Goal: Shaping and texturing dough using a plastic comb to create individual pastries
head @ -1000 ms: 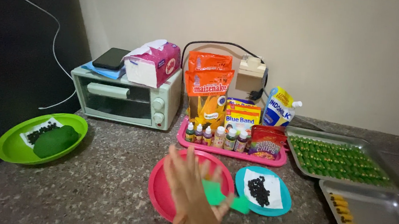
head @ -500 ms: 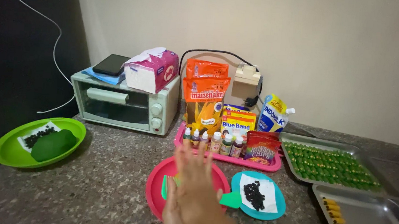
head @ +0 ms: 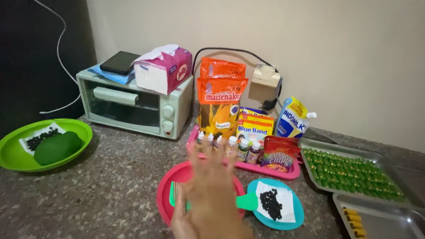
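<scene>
A hand (head: pixel 211 205) is out in front, low in the middle of the view. It looks like the person's right hand, but it is very blurry because it is moving fast. The fingers are spread wide and flat. It holds nothing that can be seen. The left hand is not in the picture.

A second ago the hand was lower and its fingers leaned to the left. Now it has gone up and forward, and the fingers point straight at the little bottles (head: pixel 230 146) in the pink tray (head: pixel 289 172). The fingertips are near the bottles but do not touch them.

The hand is over the red plate (head: pixel 166 192) and hides most of it. A green flat thing (head: pixel 247 202) lies on that plate. One end pokes out on the right, just beside the blue plate (head: pixel 293 219) with black bits on white paper. Another bit of green shows on the left of the hand. It cannot be told if the hand touches the green thing or only hovers over it.

So the hand is open, above the red plate, and has grabbed nothing.

A green plate (head: pixel 12 157) sits far to the left, near the small oven (head: pixel 132 105). A metal tray (head: pixel 314 175) of green pieces is on the right.
</scene>
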